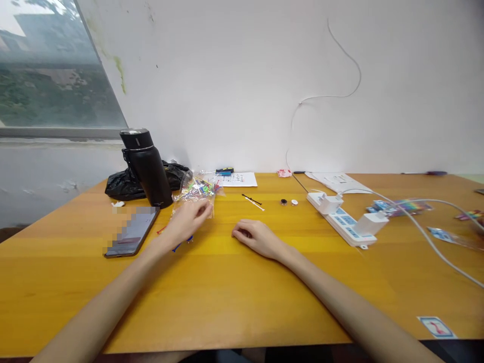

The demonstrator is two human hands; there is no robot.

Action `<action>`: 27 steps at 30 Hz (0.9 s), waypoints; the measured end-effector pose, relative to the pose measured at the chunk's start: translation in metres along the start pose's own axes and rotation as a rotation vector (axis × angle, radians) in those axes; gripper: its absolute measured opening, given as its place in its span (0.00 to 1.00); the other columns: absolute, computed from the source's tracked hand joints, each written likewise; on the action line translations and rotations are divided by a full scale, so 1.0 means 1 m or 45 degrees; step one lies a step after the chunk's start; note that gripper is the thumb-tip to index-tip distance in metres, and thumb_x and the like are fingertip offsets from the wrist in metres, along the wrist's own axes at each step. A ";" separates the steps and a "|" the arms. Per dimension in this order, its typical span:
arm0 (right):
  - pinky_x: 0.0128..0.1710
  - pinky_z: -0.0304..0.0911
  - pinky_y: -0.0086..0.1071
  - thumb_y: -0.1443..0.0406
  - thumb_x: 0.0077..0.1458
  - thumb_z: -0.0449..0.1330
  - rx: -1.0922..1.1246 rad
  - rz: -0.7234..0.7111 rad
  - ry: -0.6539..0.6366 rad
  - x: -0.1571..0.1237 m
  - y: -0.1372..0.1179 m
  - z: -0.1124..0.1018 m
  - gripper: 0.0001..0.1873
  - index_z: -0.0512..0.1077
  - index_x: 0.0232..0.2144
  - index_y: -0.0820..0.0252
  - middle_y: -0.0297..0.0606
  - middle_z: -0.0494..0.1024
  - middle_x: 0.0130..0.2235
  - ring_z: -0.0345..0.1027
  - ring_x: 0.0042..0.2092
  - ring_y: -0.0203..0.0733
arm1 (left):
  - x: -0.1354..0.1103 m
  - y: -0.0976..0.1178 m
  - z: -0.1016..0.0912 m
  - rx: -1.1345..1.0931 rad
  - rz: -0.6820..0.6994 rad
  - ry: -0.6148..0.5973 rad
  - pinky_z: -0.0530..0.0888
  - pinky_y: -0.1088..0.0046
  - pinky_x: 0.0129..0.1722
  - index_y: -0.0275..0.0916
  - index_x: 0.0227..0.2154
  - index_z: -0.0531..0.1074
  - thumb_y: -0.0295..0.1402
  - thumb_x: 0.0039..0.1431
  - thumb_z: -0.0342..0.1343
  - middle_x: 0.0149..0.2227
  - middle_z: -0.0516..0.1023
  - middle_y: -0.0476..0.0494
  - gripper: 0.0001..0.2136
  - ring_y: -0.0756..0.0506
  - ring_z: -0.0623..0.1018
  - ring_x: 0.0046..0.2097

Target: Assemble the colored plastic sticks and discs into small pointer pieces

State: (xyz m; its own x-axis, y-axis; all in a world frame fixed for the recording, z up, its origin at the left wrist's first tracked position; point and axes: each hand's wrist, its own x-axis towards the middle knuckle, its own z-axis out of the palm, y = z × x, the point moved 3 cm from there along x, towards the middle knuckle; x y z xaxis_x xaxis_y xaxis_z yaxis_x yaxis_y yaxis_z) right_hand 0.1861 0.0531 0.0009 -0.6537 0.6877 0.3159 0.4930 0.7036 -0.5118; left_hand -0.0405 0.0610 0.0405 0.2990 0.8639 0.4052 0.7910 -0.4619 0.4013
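My left hand [189, 219] reaches forward over the yellow table [212, 292], its fingers pinched on the near edge of a clear plastic bag of small colourful pieces [197, 189]. A small blue piece [180, 245] and a red one lie on the table under that wrist. My right hand [255, 237] rests on the tabletop at the centre, fingers curled loosely under, and I see nothing in it. A thin black stick and a white stick [254, 200] lie a little beyond it.
A black flask [148, 169] stands in front of a black plastic bag [124, 184], a phone [132, 232] lies left. Two small round parts [289, 202], a white power strip [346, 219] with chargers and cables, papers [237, 179] and colourful packets [401, 206] lie right.
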 end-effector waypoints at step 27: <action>0.51 0.65 0.37 0.63 0.63 0.56 -0.029 0.403 0.427 -0.009 0.070 -0.055 0.10 0.73 0.44 0.61 0.43 0.78 0.45 0.72 0.47 0.44 | -0.022 0.033 0.054 -0.779 -0.006 -0.365 0.67 0.73 0.34 0.41 0.44 0.68 0.41 0.66 0.50 0.36 0.76 0.45 0.10 0.48 0.74 0.32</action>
State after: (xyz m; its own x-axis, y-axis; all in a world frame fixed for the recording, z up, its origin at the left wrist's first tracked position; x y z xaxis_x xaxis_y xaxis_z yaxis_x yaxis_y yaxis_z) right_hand 0.2577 0.1056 0.0061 -0.2492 0.8866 0.3897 0.6534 0.4509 -0.6080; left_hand 0.0072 0.0374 0.0005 0.4927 0.8464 0.2020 0.3732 -0.4153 0.8296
